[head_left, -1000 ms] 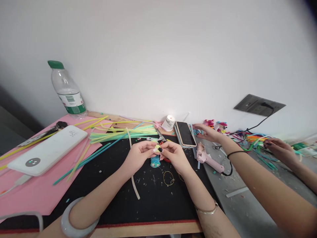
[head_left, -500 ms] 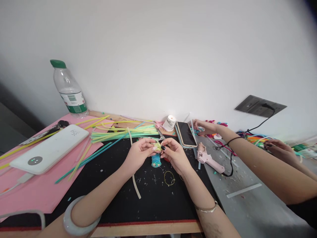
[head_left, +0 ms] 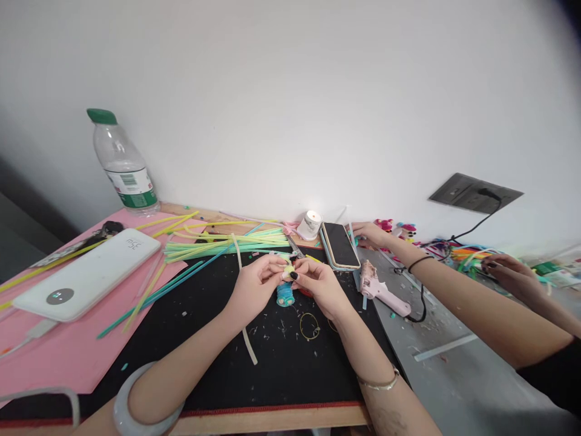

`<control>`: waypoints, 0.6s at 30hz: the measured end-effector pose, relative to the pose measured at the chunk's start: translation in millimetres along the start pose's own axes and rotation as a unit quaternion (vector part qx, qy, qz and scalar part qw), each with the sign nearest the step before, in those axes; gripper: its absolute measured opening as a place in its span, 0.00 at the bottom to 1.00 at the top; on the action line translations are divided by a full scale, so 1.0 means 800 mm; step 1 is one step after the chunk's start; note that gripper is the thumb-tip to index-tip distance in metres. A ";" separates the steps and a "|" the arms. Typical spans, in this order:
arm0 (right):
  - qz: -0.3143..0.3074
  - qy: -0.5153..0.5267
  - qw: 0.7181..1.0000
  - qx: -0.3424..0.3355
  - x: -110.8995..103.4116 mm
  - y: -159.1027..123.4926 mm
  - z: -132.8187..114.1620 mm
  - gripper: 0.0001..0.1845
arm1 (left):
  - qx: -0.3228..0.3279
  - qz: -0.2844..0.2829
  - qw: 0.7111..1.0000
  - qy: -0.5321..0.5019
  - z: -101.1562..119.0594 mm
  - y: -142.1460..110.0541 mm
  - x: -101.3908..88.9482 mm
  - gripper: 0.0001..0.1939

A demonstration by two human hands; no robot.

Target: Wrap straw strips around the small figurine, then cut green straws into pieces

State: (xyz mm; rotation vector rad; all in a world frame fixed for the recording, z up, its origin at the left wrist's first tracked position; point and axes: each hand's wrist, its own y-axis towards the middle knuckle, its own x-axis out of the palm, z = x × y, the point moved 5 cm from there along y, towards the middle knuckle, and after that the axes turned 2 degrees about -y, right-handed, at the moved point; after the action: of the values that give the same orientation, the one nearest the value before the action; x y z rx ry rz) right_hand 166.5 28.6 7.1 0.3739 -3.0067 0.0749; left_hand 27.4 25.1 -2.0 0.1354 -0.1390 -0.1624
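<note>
My left hand [head_left: 262, 277] and my right hand [head_left: 315, 281] meet over the black mat [head_left: 290, 369], each pinching a small pale yellow piece [head_left: 287, 270] between thumb and fingertips. It looks like bent pipe cleaner, and the fingers hide much of it. Right below the fingertips lies a blue figure [head_left: 285, 295] with two pale round spots at its near end. Partly covered by my right hand is something red [head_left: 307, 292]. A cream pipe cleaner [head_left: 249, 345] runs beside my left hand, and a thin gold-coloured ring [head_left: 309, 326] rests nearer to me.
Green and yellow pipe cleaners [head_left: 227, 245] lie behind my hands, near scissors [head_left: 295, 246], a paper cup [head_left: 310, 225] and a phone [head_left: 340, 244]. A pink glue gun [head_left: 384, 292] sits right. Another person's hands [head_left: 511, 271] work there. Left are a power bank [head_left: 91, 272] and bottle [head_left: 127, 169].
My fingers have shifted slightly around the yellow piece, which both hands still pinch. The other person's nearer hand has moved a little to the left, toward the phone.
</note>
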 end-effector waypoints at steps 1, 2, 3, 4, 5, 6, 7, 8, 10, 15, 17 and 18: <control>0.004 -0.002 1.000 0.002 0.000 0.000 -0.001 0.11 | 0.009 0.001 1.000 0.016 0.001 -0.001 0.000 0.09; 0.009 -0.004 1.000 0.004 -0.001 -0.001 -0.001 0.11 | 0.017 0.001 0.999 0.032 0.002 -0.001 0.000 0.08; 0.014 -0.005 1.000 0.003 -0.001 -0.001 -0.001 0.11 | 0.026 0.001 0.999 0.047 0.003 -0.002 0.000 0.08; 0.017 -0.006 1.000 0.002 -0.001 -0.001 -0.001 0.10 | 0.033 -0.001 0.998 0.060 0.004 -0.003 -0.001 0.08; 0.019 -0.005 1.000 -0.002 -0.001 0.000 -0.001 0.10 | 0.038 -0.003 0.997 0.071 0.005 -0.003 -0.001 0.08; 0.020 -0.004 1.000 -0.007 -0.001 0.000 -0.001 0.11 | 0.040 -0.006 0.996 0.077 0.006 -0.004 -0.001 0.08; 0.022 -0.003 1.000 -0.013 -0.001 0.000 -0.001 0.11 | 0.041 -0.010 0.996 0.079 0.007 -0.004 0.000 0.08; 0.026 -0.002 0.999 -0.020 -0.002 0.001 0.000 0.11 | 0.038 -0.012 0.996 0.076 0.008 -0.004 -0.001 0.08; 0.038 -0.001 0.999 -0.036 -0.004 0.002 0.000 0.13 | 0.027 -0.015 0.998 0.055 0.008 -0.003 -0.001 0.08; 0.011 -0.060 0.996 -0.060 -0.004 0.003 0.003 0.12 | -0.045 -0.036 0.997 -0.058 0.004 0.000 0.002 0.13; -0.010 -0.109 0.992 -0.068 -0.001 0.002 0.003 0.10 | -0.067 -0.050 0.993 -0.085 0.003 0.001 0.003 0.15; -0.016 -0.133 0.988 -0.074 0.000 0.001 0.003 0.09 | -0.075 -0.056 0.991 -0.092 0.002 0.001 0.003 0.16</control>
State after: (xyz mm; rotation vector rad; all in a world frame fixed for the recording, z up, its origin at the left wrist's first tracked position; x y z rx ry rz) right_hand 166.6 28.9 5.0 0.4491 -3.2382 -0.2163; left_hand 29.9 25.0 0.1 -0.0218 -0.3025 -0.2964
